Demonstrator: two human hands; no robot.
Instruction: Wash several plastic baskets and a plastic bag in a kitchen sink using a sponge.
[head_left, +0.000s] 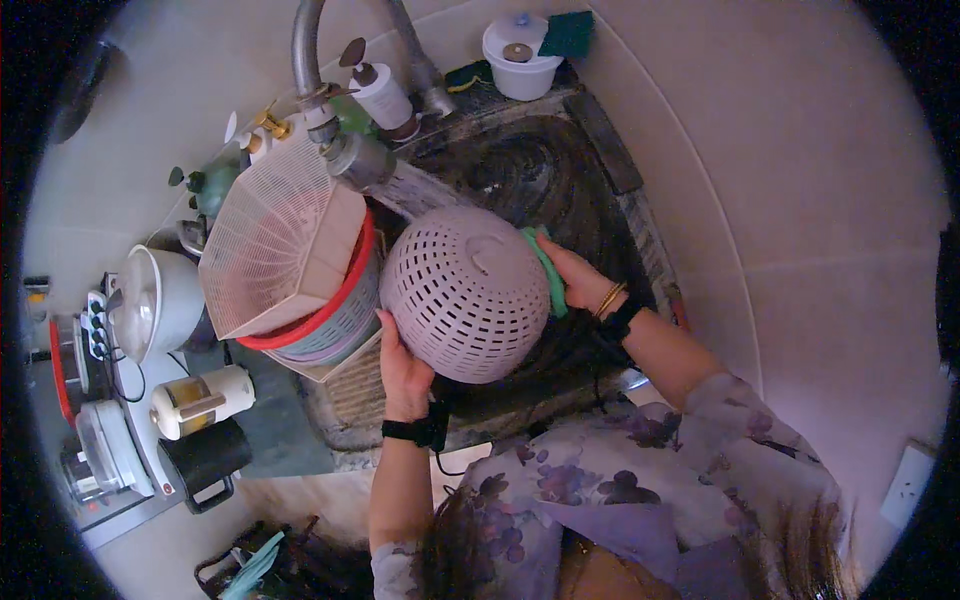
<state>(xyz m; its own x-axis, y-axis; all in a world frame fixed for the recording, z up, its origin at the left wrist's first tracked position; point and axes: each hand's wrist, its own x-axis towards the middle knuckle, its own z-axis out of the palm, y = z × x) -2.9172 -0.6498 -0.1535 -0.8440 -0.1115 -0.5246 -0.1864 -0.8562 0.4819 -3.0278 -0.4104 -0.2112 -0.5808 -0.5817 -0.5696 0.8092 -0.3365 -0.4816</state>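
Note:
A pale plastic colander (469, 300), its slotted underside facing up, is held between my hands over the dark sink (600, 217). My left hand (406, 367) grips its near left edge. At its right side my right hand (574, 270) presses a green cloth (553, 281) against the wall of the colander. Water (424, 187) runs from the tap head (361, 161) down towards the colander's far side. Left of it stands a stack of baskets: a cream mesh basket (274, 225) tilted on top of a red-rimmed basket (322, 330).
A pump bottle (384, 97) and a lidded white tub (523, 67) stand behind the sink. To the left are a lidded pot (169, 300), a white jug-like appliance (202, 401) and a black handled container (206, 457). A wall (817, 187) rises on the right.

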